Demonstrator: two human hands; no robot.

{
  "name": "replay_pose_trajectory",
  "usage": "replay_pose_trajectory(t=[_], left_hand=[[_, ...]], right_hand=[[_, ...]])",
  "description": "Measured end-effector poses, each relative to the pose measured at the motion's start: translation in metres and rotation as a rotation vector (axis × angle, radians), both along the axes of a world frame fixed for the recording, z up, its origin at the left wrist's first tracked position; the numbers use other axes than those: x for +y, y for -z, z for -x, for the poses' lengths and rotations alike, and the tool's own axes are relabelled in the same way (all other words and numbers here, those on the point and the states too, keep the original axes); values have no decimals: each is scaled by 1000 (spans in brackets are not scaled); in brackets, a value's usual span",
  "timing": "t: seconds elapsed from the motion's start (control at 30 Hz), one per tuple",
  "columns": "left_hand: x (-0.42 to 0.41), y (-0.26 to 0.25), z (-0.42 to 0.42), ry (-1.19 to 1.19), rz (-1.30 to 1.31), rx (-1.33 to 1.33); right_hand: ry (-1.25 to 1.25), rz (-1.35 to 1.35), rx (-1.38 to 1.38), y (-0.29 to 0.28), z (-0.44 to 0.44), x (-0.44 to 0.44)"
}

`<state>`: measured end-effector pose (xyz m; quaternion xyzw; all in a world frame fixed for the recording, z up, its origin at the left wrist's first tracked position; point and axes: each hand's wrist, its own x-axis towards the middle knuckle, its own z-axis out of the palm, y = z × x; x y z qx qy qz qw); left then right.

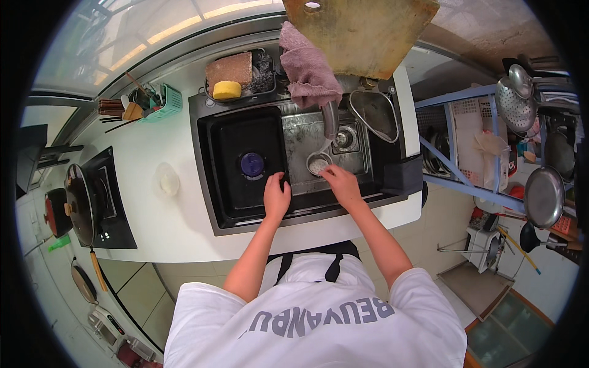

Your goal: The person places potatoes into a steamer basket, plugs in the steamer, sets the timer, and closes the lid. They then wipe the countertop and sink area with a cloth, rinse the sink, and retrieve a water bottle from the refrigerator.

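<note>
My right hand (343,184) pinches the near rim of a small round strainer or cup (317,164) in the steel basin (303,131). Pale, speckled matter shows inside it; I cannot tell what it is. Water runs from the faucet (330,120) onto its far side. Over the divider between the basins, my left hand (277,195) is empty, its thumb and fingers apart. To its left lies the black drain basin (225,193), with a dark blue drain cover (252,164) in it. A pinkish cloth (308,69) drapes over the faucet's upper part.
Behind the sink, a caddy (264,94) holds a yellow sponge (227,90) and scrubbers. A cutting board (359,37) leans behind the faucet. A wire-rimmed basket (375,115) sits at the right. A clear bag (168,179) lies on the white counter (152,221).
</note>
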<state>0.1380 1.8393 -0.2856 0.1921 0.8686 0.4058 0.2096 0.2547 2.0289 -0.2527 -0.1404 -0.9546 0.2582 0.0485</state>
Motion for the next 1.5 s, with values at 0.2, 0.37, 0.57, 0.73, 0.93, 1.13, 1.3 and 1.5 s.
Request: replay_pose_trajectory(t=[0.2, 0.37, 0.57, 0.73, 0.93, 1.13, 1.3, 1.5], left_hand=[[-43, 8, -14, 104, 182, 78], [-78, 14, -17, 151, 327, 132], [-91, 16, -28, 207, 308, 274], [-89, 16, -30, 185, 352, 358], [-86, 13, -33, 113, 282, 387], [-84, 11, -35, 55, 239, 364], [-83, 9, -38, 28, 242, 343], [-77, 11, -36, 30, 266, 365]], right_hand=[[-19, -56, 161, -10, 31, 11], [-15, -46, 246, -19, 37, 13], [-101, -36, -226, 55, -4, 19], [5, 53, 0, 37, 1, 10], [26, 14, 129, 32, 8, 14], [5, 37, 213, 39, 5, 12], [-103, -100, -9, 122, -11, 25], [-240, -90, -430, 184, 4, 60]])
